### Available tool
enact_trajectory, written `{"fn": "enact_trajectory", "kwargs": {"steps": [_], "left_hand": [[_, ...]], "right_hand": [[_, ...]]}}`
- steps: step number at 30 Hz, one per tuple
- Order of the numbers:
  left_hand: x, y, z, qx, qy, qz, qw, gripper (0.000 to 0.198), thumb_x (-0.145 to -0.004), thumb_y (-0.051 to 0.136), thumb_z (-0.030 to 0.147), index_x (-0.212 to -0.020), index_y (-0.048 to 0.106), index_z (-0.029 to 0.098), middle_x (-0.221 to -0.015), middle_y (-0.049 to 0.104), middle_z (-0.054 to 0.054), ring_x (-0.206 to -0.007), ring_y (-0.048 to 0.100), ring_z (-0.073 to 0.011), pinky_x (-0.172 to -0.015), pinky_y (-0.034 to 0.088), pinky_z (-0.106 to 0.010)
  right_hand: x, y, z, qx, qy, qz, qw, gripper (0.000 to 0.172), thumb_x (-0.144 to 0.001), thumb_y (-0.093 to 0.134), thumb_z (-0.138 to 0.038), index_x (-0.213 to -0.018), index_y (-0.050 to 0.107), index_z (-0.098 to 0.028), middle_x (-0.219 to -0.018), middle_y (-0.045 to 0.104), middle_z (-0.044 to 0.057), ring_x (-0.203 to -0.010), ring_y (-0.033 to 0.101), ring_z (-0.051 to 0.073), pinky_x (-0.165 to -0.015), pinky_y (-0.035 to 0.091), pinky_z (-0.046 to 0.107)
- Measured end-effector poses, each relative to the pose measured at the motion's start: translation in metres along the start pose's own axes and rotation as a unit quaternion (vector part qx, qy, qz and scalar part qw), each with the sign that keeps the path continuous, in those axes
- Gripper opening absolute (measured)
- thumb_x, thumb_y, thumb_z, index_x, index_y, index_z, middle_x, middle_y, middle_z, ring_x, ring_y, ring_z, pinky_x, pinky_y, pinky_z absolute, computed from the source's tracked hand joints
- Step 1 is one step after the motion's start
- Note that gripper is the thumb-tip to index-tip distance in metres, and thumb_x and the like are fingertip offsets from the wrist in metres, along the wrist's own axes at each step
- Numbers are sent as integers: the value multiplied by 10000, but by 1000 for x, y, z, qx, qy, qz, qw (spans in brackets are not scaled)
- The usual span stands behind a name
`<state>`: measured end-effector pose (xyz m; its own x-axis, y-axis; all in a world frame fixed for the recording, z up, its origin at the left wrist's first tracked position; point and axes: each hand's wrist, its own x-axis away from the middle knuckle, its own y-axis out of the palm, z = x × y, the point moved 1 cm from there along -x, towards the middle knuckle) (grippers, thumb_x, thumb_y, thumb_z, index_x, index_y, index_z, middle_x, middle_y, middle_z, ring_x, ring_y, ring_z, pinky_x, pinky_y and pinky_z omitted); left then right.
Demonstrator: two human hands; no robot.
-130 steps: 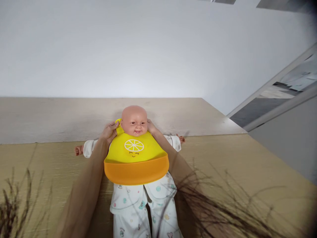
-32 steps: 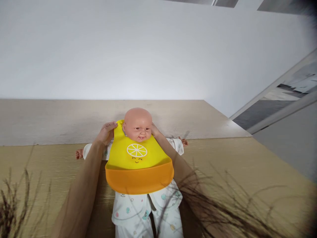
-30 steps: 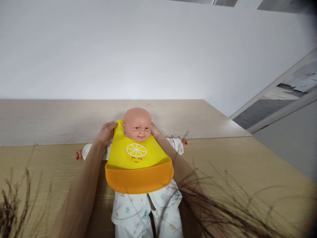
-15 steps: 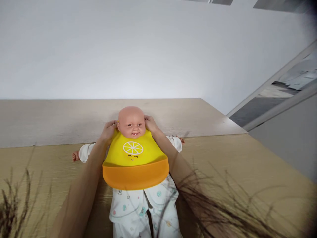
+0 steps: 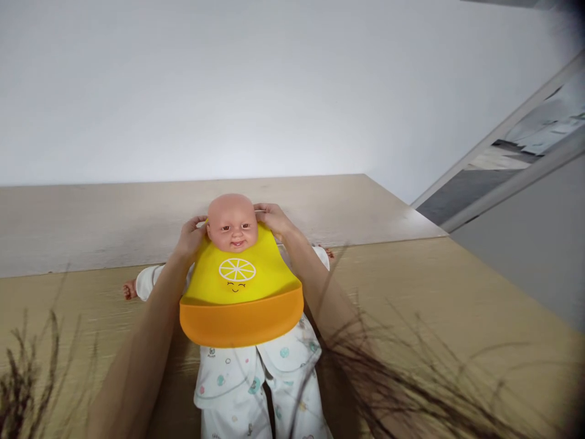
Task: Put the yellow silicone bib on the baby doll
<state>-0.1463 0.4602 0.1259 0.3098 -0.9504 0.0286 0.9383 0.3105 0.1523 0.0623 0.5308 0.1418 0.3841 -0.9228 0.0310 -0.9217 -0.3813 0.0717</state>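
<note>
A baby doll lies on its back, dressed in white clothes with coloured prints. Over its chest is a yellow bib with a lemon-slice face and an orange catch pocket along the bottom. My left hand is closed at the bib's neck edge, beside the doll's head on the left. On the opposite side, my right hand has its fingers bent around the other neck end of the bib. Both sets of fingertips are partly hidden behind the doll's neck, so the strap ends do not show.
The doll rests on a light wooden table with a seam running across it. Behind stands a white wall. At the right, past the table's edge, is a glass panel in a pale frame. Dark hair strands blur the lower corners.
The view has shifted slightly, so the doll and bib appear a little further left. My right hand's fingers have shifted slightly at the neck; both hands remain beside the head.
</note>
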Motion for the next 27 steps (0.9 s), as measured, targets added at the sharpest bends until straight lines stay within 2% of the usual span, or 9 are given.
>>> {"fn": "enact_trajectory", "kwargs": {"steps": [2, 4, 6, 9, 12, 17, 22, 27], "left_hand": [[1, 0, -2, 17, -3, -22, 1000, 634, -472, 794, 274, -1073, 618, 178, -627, 662, 28, -529, 594, -159, -532, 453, -261], [1, 0, -4, 14, 3, -38, 999, 693, -470, 787, 259, -1138, 625, 171, -642, 667, 23, -528, 588, -153, -532, 445, -254], [0, -2, -6, -9, 15, -41, 999, 668, -486, 775, 270, -1132, 653, 156, -634, 654, 19, -521, 574, -146, -529, 433, -251], [-3, -4, -8, -37, 36, -40, 998, 629, -506, 765, 296, -1109, 680, 142, -611, 629, 20, -520, 556, -140, -535, 425, -251], [-5, -7, -7, -59, 45, -28, 997, 613, -514, 758, 302, -1098, 691, 129, -598, 623, 18, -509, 537, -135, -522, 407, -245], [-5, -10, -7, -130, 59, 15, 990, 576, -545, 703, 272, -1093, 728, 95, -599, 655, -2, -488, 511, -127, -466, 357, -218], [-8, -13, -12, -169, 51, 30, 984, 568, -575, 676, 269, -1109, 751, 90, -705, 732, -66, -573, 586, -169, -506, 418, -231], [-9, -10, -14, -194, 52, 26, 979, 492, -582, 642, 234, -1039, 771, 107, -788, 760, -89, -652, 631, -200, -557, 463, -247]], "right_hand": [[0, 0, -1, 1, -5, -3, 1000, 382, -659, 536, -70, -995, 713, -108, -808, 737, 60, -596, 628, 157, -566, 506, 237], [-5, 0, 1, 44, -23, 13, 999, 379, -674, 517, -53, -988, 724, -102, -826, 742, 60, -606, 629, 147, -566, 498, 220], [-10, -1, 3, 123, -50, 49, 990, 356, -684, 506, -31, -944, 740, -97, -848, 749, 63, -660, 652, 152, -606, 501, 210], [-15, -3, 5, 242, -98, 106, 959, 317, -707, 534, -16, -915, 756, -104, -895, 760, 81, -801, 703, 186, -698, 514, 219], [-13, -2, 4, 305, -125, 140, 934, 283, -737, 580, -31, -928, 766, -124, -927, 763, 97, -868, 720, 210, -752, 518, 242], [-10, 1, 7, 337, -112, 156, 922, 198, -774, 609, -54, -872, 766, -125, -895, 760, 103, -842, 715, 207, -732, 500, 246], [-18, 0, 21, 338, -98, 151, 924, 198, -773, 593, -47, -843, 764, -116, -853, 752, 91, -796, 693, 185, -703, 479, 227], [-22, -2, 31, 327, -87, 144, 930, 204, -777, 584, -58, -856, 768, -94, -877, 748, 94, -820, 680, 184, -722, 473, 232]]}}
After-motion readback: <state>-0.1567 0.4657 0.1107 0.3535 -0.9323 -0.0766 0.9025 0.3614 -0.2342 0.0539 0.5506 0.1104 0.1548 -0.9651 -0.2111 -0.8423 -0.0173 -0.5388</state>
